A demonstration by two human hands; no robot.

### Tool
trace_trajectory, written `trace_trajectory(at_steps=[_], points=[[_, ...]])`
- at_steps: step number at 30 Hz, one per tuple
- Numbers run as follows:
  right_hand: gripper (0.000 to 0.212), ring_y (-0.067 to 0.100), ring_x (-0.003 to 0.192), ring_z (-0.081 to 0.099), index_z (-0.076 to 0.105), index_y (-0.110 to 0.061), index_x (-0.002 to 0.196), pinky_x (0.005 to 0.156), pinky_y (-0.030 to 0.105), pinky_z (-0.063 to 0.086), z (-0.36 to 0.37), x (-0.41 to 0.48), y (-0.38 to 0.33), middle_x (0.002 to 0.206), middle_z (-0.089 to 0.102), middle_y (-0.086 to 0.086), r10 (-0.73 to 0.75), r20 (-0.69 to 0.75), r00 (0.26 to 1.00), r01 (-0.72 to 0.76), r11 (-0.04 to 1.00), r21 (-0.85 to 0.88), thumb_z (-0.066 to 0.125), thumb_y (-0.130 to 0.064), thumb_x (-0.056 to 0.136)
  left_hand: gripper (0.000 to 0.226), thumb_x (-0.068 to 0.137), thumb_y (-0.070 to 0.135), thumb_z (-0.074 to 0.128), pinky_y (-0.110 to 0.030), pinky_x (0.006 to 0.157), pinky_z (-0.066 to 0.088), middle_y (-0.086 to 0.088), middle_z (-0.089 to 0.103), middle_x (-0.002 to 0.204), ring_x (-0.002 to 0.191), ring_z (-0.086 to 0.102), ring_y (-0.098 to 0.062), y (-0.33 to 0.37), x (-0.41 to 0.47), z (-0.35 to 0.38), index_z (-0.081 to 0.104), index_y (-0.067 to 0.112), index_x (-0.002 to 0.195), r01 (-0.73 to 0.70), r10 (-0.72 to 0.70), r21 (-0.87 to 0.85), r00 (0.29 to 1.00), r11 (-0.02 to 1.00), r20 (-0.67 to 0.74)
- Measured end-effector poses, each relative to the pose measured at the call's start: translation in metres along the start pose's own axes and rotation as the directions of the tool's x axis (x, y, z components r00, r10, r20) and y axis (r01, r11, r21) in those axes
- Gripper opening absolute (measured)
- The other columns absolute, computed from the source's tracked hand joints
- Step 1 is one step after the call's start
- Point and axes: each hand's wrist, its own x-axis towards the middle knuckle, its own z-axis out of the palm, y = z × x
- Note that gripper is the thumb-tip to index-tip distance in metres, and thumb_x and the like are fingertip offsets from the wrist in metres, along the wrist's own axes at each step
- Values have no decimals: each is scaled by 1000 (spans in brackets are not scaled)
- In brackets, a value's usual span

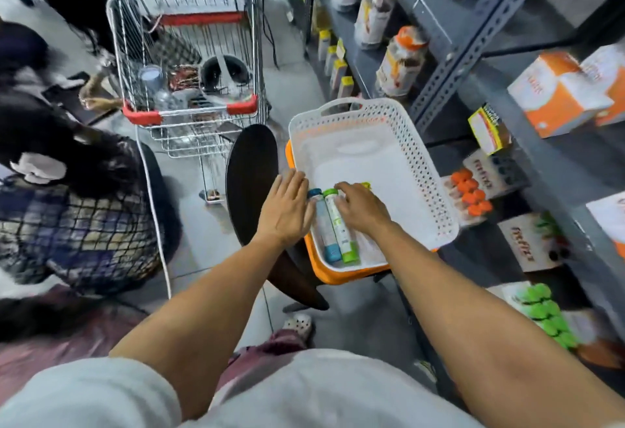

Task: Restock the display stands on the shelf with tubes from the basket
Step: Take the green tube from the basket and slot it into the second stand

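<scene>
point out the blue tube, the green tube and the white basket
blue tube (327, 231): head view, on its pale body below the blue cap.
green tube (342, 228): head view, on its white middle section.
white basket (426, 170): head view, on its perforated right wall.

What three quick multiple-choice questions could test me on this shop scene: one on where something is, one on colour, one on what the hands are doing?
1. Where do the tubes lie?
A. White basket
B. Shopping cart
C. Floor

2. What colours are the two plainly seen tubes' caps?
A. Red, black
B. Blue, green
C. Both orange

3. What are the hands doing?
A. Hanging at the sides
B. Reaching into the basket
C. Pushing the cart

Answers: A, the blue tube and green tube lie in the white basket; B, caps show it; B, left hand and right hand rest at the tubes.
</scene>
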Motion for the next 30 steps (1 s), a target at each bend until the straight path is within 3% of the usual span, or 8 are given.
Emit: trace_trajectory(at_steps=[3,7,13,18,23,26,30], points=[[33,31,105,57,52,-25,128,85,42,49,5,6,3,116,55,12,-42,10,999,41,997,71,44,-32,97,62,99,39,21,-46,119,16,-18,46,144,140,32,-31,-2,-3,4,51,-1,134,-14,14,8,1000,1000,9],[24,25,89,59,56,-26,113,78,36,48,8,9,3,100,54,4,-70,12,997,67,986,151,54,-36,91,66,99,42,12,-37,119,1,-15,38,150,144,23,-26,-2,-3,8,44,2,141,0,0,24,999,1000,33],[20,24,72,61,54,-21,95,65,33,50,7,8,4,85,66,7,-47,-61,997,63,955,288,67,-32,83,75,94,46,1,-35,119,-6,-14,28,155,147,12,-25,-4,-1,6,33,4,147,-6,4,46,999,999,50],[19,23,79,61,55,-18,93,60,23,43,-1,3,6,87,68,9,24,-99,995,17,919,394,69,-26,83,76,93,48,-4,-34,116,-17,-11,19,159,148,1,-23,-5,1,8,25,7,151,-19,12,81,996,997,84],[19,17,86,59,58,-14,96,71,25,45,-14,-8,13,91,64,1,116,-173,978,-15,868,496,69,-25,84,67,97,45,16,-40,116,-18,-13,46,144,145,19,-27,-6,9,0,51,1,135,-118,111,141,992,983,58],[17,20,85,62,57,-14,95,72,33,53,-31,-18,21,92,65,3,183,-249,951,-4,813,582,69,-22,85,63,97,42,23,-42,119,-8,-14,60,123,137,36,-30,-7,17,-6,63,-1,118,-256,254,116,967,960,30],[15,17,79,62,58,-14,93,72,40,56,-67,-35,35,88,62,-1,274,-392,878,47,766,641,69,-18,84,55,96,38,29,-45,118,6,-13,63,107,126,49,-33,12,43,-17,66,-1,106,-387,390,78,921,919,-21]])
